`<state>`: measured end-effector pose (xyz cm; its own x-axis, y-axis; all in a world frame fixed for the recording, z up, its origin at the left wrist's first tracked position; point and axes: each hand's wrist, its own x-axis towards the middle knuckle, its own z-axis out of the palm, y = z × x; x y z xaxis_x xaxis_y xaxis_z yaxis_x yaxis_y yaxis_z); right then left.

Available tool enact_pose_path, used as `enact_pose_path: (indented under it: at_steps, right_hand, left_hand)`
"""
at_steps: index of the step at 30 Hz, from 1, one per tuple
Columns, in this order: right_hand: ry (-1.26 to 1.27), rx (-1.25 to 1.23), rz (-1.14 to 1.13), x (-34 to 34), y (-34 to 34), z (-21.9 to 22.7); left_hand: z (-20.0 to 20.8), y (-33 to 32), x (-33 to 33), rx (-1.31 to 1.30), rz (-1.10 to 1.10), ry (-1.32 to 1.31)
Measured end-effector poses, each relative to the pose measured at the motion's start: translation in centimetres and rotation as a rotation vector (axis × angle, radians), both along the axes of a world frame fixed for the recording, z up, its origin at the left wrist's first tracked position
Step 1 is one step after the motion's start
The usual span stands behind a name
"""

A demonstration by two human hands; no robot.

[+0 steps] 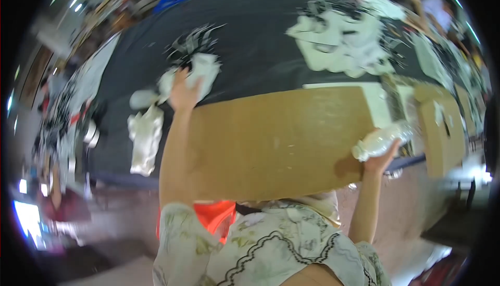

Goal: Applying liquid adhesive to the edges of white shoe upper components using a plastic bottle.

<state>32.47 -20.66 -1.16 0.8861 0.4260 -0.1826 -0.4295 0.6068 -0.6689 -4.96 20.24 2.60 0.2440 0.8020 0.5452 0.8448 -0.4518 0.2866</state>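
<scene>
My left hand (185, 92) reaches over a small pile of pale, flat pieces (206, 72) with dark strips at its far side. Its fingers are spread, and its fingertips lie at the pieces. Across the right end of a brown cardboard sheet (276, 143), my right hand (383, 160) is closed around a clear plastic bottle (384, 140) with whitish contents. The bottle is tilted, its narrower end toward the left. Motion blur hides finer detail.
A large heap of pale pieces and dark strips (341, 41) lies at the far right of the dark tabletop (255, 41). Left of the cardboard lies a crumpled whitish packet (145, 140). An open cardboard box (440, 130) stands at right. Other people (436, 13) are at the far right.
</scene>
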Motion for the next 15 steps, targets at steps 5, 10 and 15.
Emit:
enact_pose_path:
  at_steps: [5,10,15]
  right_hand:
    - [-0.005,-0.009,0.093,-1.9,2.1,1.9]
    - [-0.207,0.06,0.183,-2.4,0.9,4.8]
    - [-0.177,0.092,0.112,-2.6,-0.3,6.4]
  left_hand:
    - [-0.7,1.8,-2.9,-0.255,0.082,0.248]
    - [1.1,4.5,-6.1,-0.783,-0.103,-0.384]
    - [1.9,2.2,-2.5,-0.04,-0.032,0.519]
